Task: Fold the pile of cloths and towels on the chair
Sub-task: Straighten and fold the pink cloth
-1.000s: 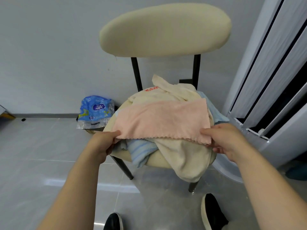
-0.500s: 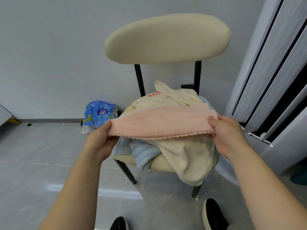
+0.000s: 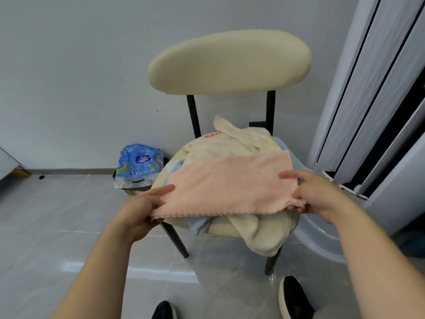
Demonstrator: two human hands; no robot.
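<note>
While both hands hold it by its near corners, the pink cloth (image 3: 230,185) lies spread over the pile on the chair (image 3: 230,63), in the middle of the frame, with its scalloped near edge hanging just past the front of the seat. The left hand (image 3: 140,210) pinches the lower left corner: its thumb lies stretched along the top of the cloth and the other fingers curl underneath. The right hand (image 3: 322,194) clamps the lower right corner, which bunches between its fingers, while one finger reaches out straight over the cloth's right edge.

Half a second ago the cloth showed only as a narrow band drawn taut between the hands; now its broad face is in view and reaches further back over the pile.

Beneath it sits a crumpled cream towel (image 3: 264,233), which droops off the seat's front right, and a pale blue towel (image 3: 199,225) peeks out at the front. A blue packet (image 3: 138,164) stands on the grey floor to the left of the chair, against the wall. White folding panels (image 3: 379,88) fill the right side of the frame, and two dark shoes (image 3: 294,298) show at the bottom edge.
</note>
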